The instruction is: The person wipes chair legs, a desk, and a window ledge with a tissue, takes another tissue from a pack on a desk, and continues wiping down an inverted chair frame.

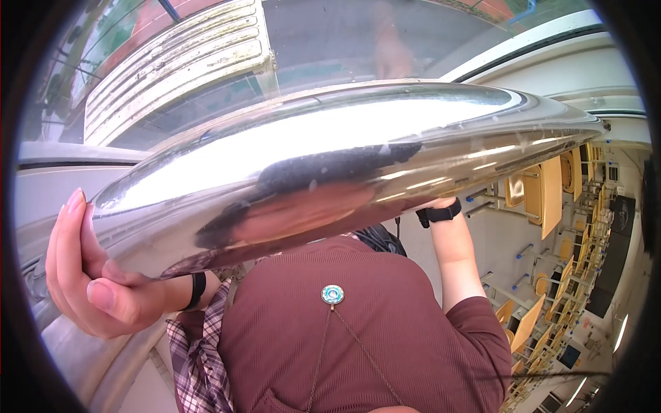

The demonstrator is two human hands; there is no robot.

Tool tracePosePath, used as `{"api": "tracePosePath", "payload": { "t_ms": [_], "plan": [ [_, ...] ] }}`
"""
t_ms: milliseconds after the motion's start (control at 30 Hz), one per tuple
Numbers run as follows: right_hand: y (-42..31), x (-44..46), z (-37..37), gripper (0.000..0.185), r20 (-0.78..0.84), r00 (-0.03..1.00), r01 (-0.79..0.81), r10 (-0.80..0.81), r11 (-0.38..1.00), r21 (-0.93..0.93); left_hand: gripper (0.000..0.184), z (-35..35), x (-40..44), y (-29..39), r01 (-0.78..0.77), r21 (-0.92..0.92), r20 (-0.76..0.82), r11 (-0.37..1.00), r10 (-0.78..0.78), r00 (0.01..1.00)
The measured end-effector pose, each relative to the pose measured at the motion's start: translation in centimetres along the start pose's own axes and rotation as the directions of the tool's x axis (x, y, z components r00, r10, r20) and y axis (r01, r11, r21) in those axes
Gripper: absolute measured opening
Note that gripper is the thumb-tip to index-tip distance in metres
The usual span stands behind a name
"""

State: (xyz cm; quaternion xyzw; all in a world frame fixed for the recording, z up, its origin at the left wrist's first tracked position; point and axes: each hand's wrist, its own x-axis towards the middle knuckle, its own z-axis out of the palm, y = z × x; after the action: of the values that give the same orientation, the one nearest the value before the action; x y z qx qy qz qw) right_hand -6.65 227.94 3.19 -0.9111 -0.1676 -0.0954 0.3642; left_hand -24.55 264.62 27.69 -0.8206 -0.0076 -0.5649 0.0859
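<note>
A large shiny metal rail [289,179] stretches across the view, bulging in the lens, with dark and skin-toned reflections on its surface. Around its left end are the fingers of my left hand [113,292], with the thumb lower down and a black band on the wrist. Past the rail's lower edge, only a sliver of my right hand [442,203] shows above a black wristband. The rail hides its fingers and anything they may hold.
Window glass [330,41] lies beyond the rail, with a ribbed, weathered pale unit [186,62] outside. Rows of yellow-topped desks and chairs [551,199] stand on the right. A round pendant [332,294] hangs over my brown shirt, beside a checked cloth [203,351].
</note>
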Motion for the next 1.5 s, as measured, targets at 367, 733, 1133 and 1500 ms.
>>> {"api": "tracePosePath", "payload": {
  "t_ms": [367, 733, 1133, 1500],
  "plan": [
    [-0.2, 0.0, -0.4, 0.010, 0.009, 1.000, -0.009, 0.009, 1.000, 0.000, 0.047, -0.4, 0.5, 0.3, -0.066, 0.074, 0.056, 0.995, 0.062, 0.996],
    [-0.5, -3.8, -3.0, 0.011, 0.044, 0.998, -0.036, 0.037, 0.999, -0.017, 0.044, -0.2, 0.5, 0.3, -0.092, 0.063, 0.046, 0.994, 0.089, 0.995],
    [-1.5, -3.0, -2.1, 0.011, 0.062, 0.998, 0.003, -0.001, 0.999, -0.038, 0.043, -0.2, 0.4, 0.0, -0.080, 0.028, 0.045, 0.996, 0.079, 0.996],
    [-1.9, 3.5, 2.1, 0.011, 0.077, 0.996, 0.048, -0.043, 0.996, -0.070, 0.044, -0.4, 0.8, -0.7, -0.083, 0.039, 0.079, 0.996, 0.080, 0.994]
  ]
}}
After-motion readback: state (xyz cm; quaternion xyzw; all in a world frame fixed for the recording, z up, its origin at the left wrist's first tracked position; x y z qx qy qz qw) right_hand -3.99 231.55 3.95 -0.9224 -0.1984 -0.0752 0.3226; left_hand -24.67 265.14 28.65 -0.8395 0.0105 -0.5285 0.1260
